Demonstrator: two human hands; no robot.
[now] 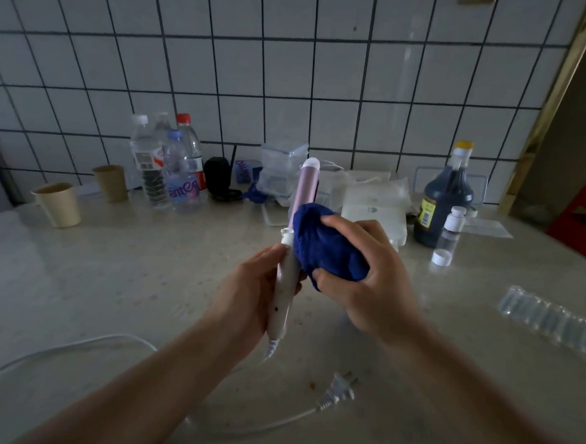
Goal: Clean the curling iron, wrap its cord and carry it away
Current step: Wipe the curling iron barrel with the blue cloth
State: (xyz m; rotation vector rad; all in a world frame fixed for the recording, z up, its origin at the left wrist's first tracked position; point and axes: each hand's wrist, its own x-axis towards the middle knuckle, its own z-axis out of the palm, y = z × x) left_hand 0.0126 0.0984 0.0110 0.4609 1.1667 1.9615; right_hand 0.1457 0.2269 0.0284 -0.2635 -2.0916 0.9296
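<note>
The curling iron point(306, 185) has a pink barrel with a white tip and a white handle, and it is held nearly upright above the counter. My left hand point(246, 294) grips its white handle. My right hand point(367, 278) holds a bunched dark blue cloth point(324, 247) pressed against the lower barrel, hiding that part. The white cord point(54, 348) runs from the handle's base, loops left across the counter and ends in a white plug point(338, 391) lying in front of my arms.
Along the tiled wall stand two paper cups point(61, 204), several plastic water bottles point(181, 170), a black object, plastic bags, white packets point(375, 206), a dark liquid jug point(445, 200) and a small clear bottle point(450, 231). A strip of clear vials point(553, 316) lies at right.
</note>
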